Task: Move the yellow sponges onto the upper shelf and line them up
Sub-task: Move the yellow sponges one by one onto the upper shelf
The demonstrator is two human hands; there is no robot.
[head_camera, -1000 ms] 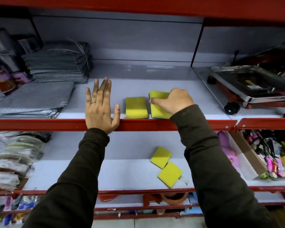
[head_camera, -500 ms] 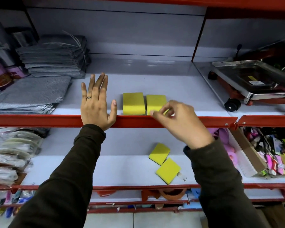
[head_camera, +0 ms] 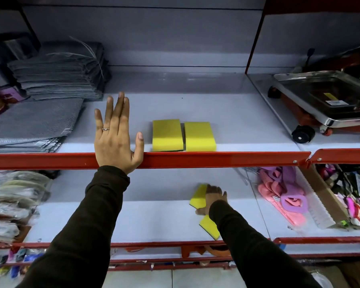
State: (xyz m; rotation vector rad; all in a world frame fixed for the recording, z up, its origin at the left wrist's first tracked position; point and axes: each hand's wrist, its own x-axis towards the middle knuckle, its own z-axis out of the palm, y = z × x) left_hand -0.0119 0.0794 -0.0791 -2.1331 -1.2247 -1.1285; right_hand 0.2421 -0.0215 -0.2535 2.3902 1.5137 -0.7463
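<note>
Two yellow sponges lie side by side, almost touching, at the front of the upper shelf. On the lower shelf are two more. My right hand rests on the far one, fingers over its far edge and thumb at its near corner. The near one is partly hidden under my right sleeve. My left hand lies flat and open on the upper shelf's red front rail, left of the sponge pair, holding nothing.
Stacks of grey cloths fill the upper shelf's left side. A steel tray on a red wheeled frame stands at the right. Below are bagged goods at the left and pink and purple items at the right.
My right hand let go of the second sponge on the upper shelf, dropped to the lower shelf and came onto the far sponge there. My left hand stayed put.
</note>
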